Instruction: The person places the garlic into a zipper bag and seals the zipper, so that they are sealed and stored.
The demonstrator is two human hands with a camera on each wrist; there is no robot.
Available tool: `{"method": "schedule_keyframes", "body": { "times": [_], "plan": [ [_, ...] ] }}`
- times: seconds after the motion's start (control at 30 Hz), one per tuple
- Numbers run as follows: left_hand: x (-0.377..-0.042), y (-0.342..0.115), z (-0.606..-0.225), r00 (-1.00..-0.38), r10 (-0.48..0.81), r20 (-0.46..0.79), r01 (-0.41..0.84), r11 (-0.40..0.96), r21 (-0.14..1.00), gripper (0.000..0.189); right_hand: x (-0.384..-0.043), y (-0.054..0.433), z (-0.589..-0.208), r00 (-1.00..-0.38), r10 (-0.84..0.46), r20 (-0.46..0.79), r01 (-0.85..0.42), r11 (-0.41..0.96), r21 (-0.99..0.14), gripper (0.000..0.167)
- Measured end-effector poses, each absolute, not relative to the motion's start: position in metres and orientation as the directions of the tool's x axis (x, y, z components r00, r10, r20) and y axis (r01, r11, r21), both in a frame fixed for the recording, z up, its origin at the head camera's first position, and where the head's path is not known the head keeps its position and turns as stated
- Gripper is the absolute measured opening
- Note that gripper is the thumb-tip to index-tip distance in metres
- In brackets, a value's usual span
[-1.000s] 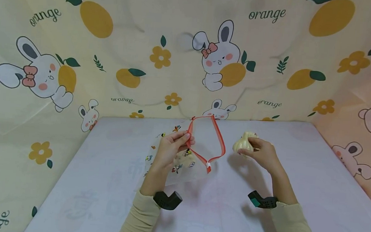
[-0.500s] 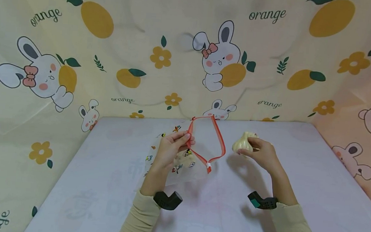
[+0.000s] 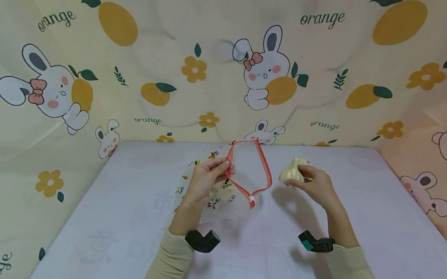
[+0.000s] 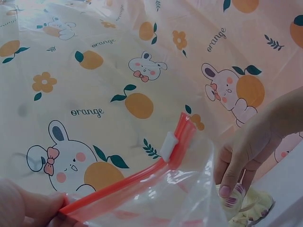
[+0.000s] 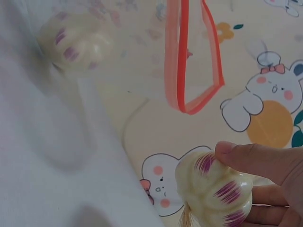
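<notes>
My left hand (image 3: 205,179) pinches the red zip edge of a clear zip bag (image 3: 264,162) printed with small cartoon figures. The bag's mouth gapes toward the right, and a white slider (image 4: 169,145) sits near one end of the zip. Inside the bag lies a garlic bulb (image 5: 78,45), blurred through the plastic. To the right of the mouth, my right hand (image 3: 319,185) holds another garlic bulb (image 3: 291,172) above the table, thumb and fingers around it. Purple streaks mark this cream bulb, and roots show at its end in the right wrist view.
A white-covered table (image 3: 124,219) lies beneath both hands. Behind it and along the sides hangs a cream cloth (image 3: 215,35) with rabbits and oranges. Black wrist cameras (image 3: 202,240) are strapped to both wrists.
The garlic bulb in my right hand has shifted very slightly left, toward the bag's mouth. My left hand and the bag stay in place.
</notes>
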State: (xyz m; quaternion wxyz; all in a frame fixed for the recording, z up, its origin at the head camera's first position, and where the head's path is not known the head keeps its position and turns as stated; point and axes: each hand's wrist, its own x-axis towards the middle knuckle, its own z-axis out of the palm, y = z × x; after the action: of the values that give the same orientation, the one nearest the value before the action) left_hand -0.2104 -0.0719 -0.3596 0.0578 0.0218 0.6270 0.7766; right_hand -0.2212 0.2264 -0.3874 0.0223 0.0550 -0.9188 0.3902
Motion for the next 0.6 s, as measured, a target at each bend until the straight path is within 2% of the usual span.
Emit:
{"method": "schedule_keyframes", "body": {
  "times": [0.3,0.6],
  "plan": [
    [-0.2103,-0.0711,-0.3587,-0.993,0.114,-0.040,-0.063,-0.204,0.977,0.027,-0.2194,0.2234,-0.3836,-0.993,-0.088,0.078,-0.117,0.692,-0.712,0.071],
    [-0.2104,-0.0720,-0.3590,-0.992,0.121,-0.045,-0.069,-0.201,0.977,0.031,-0.2176,0.2231,-0.3825,-0.994,-0.087,0.065,-0.107,0.688,-0.718,0.073]
  ]
}}
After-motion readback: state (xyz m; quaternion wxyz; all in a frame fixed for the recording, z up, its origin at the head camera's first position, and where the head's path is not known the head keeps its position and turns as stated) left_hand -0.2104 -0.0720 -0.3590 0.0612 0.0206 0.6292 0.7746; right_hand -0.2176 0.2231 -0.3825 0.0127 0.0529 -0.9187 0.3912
